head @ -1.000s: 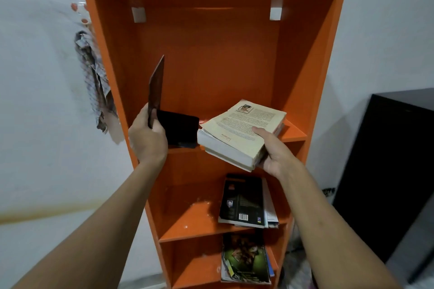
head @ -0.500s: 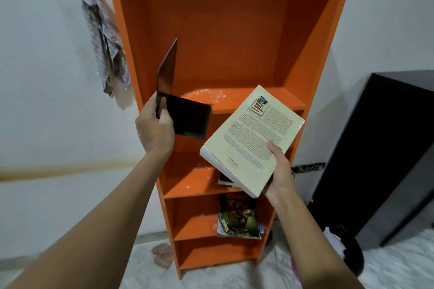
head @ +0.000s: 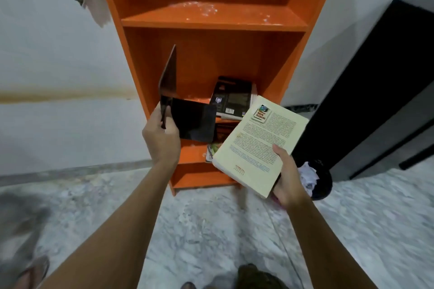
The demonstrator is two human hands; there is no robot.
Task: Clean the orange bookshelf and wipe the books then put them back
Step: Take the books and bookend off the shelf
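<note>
Cream paperback book [head: 259, 145] gripped underneath by right hand [head: 287, 180]; left hand [head: 162, 138] pinches bent black metal bookend [head: 185, 110], likely emptying the orange bookshelf [head: 211, 19] for wiping.

Two bare forearms reach forward. The left hand [head: 162, 138] grips something upright; the right hand [head: 287, 178], thumb on top, holds something tilted.
</note>
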